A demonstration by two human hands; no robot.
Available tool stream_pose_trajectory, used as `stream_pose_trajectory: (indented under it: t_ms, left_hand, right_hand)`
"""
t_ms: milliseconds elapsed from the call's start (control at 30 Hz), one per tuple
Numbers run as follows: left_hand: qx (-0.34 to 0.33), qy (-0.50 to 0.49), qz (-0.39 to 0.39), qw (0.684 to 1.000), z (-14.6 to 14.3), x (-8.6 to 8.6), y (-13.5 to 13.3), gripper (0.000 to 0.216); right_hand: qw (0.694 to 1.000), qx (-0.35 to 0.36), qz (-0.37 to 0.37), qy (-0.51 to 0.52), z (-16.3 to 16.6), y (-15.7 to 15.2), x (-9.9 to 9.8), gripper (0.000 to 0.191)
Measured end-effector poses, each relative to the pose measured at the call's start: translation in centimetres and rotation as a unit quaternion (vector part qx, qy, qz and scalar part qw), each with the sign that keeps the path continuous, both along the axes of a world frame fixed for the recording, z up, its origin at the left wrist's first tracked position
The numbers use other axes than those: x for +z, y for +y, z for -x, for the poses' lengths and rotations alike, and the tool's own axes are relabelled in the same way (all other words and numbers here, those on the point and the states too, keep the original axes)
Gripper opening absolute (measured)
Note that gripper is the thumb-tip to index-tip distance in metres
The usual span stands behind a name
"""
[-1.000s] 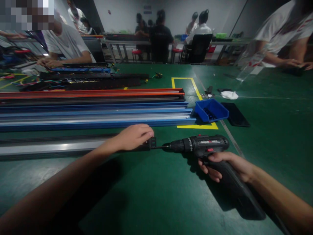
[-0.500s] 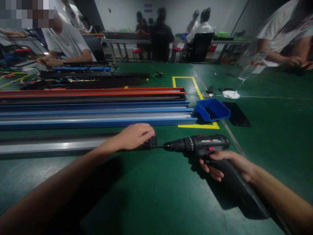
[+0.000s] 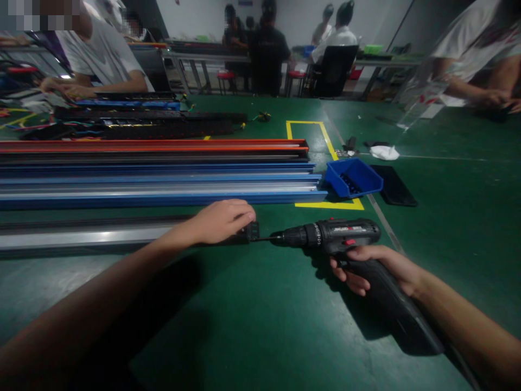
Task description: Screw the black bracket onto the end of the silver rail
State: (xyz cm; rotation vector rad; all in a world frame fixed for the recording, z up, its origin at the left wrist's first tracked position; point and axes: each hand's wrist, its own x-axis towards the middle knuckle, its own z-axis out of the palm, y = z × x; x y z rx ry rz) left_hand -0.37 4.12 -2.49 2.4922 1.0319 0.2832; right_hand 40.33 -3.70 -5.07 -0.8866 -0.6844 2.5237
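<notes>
A long black and silver metal profile (image 3: pixel 97 233) lies on the green table from the left edge to the middle. My left hand (image 3: pixel 222 220) is closed over its right end, where a small black end cap (image 3: pixel 253 231) shows past the fingers. In my right hand (image 3: pixel 376 263) is a black power drill (image 3: pixel 352 232), held by its handle with fingers around the trigger area. The drill lies level and points left. Its long thin bit (image 3: pixel 264 238) reaches the end cap; the exact contact point is too small to make out.
Behind the profile lie blue profiles (image 3: pixel 163 198) and an orange one (image 3: pixel 163 144). A blue bin (image 3: pixel 368 184) with small dark parts stands beside a black flat slab (image 3: pixel 396 187). Dark strips with wires (image 3: pixel 163 128) lie farther back. Co-workers sit around the tables.
The whole scene sits slightly higher in the picture, as the camera has tilted a little. Both hands, the drill and the profile keep nearly the same places relative to each other.
</notes>
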Motion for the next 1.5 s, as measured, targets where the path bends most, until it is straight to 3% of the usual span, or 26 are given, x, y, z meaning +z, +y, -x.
stream_pose_trajectory:
  t_ms: [1500]
  left_hand:
    - [0.019, 0.019, 0.006, 1.000, -0.04, 0.17, -0.04, 0.048]
  right_hand:
    - [1.000, -0.002, 0.004, -0.001, 0.59, -0.12, 0.91, 0.034]
